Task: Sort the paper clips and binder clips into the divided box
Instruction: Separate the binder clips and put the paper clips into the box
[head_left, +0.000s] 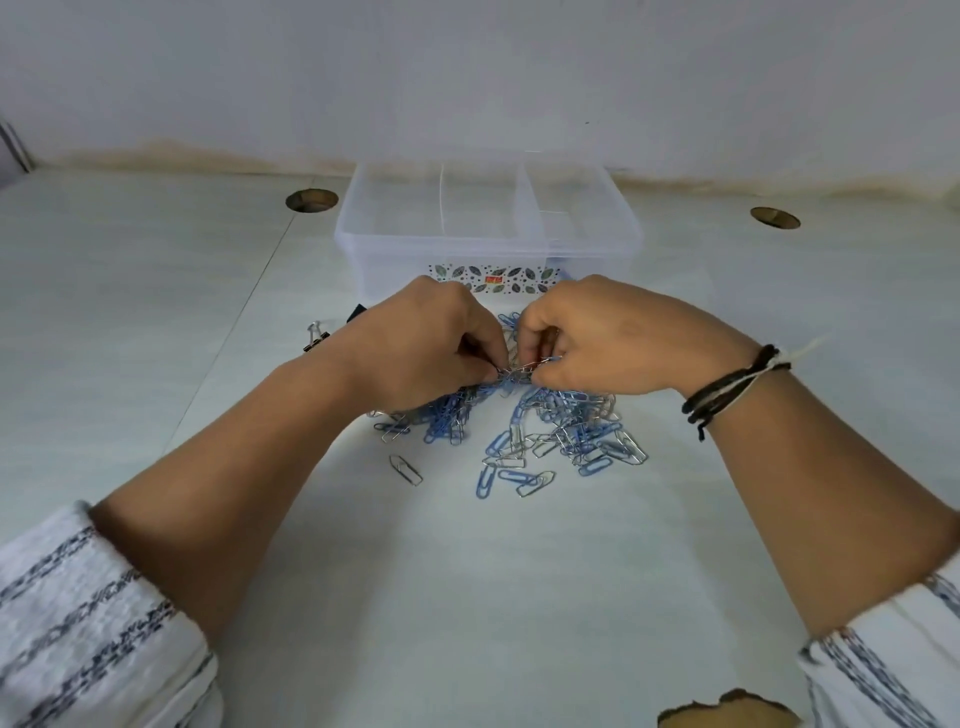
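1. The paper clips (550, 436), thin blue and silver wire loops, lie in a loose tangled heap on the desk (156, 312), directly under and just nearer than both hands.
2. The left hand (431, 343) and right hand (608, 338) meet over the heap, fingers curled, each pinching one end of a small silver clump of clips (519, 370) between them.
3. One silver clip (406, 470) lies alone, nearer than the left hand.
4. A black binder clip (317, 336) sits just left of the left hand.
5. The divided box (488, 228), clear plastic with inner partitions, stands just beyond the hands; its front label (493, 279) shows a leaf pattern, its writing too small to read.
6. Bare desk spreads wide to both sides, ending at the wall (467, 78) behind the box.
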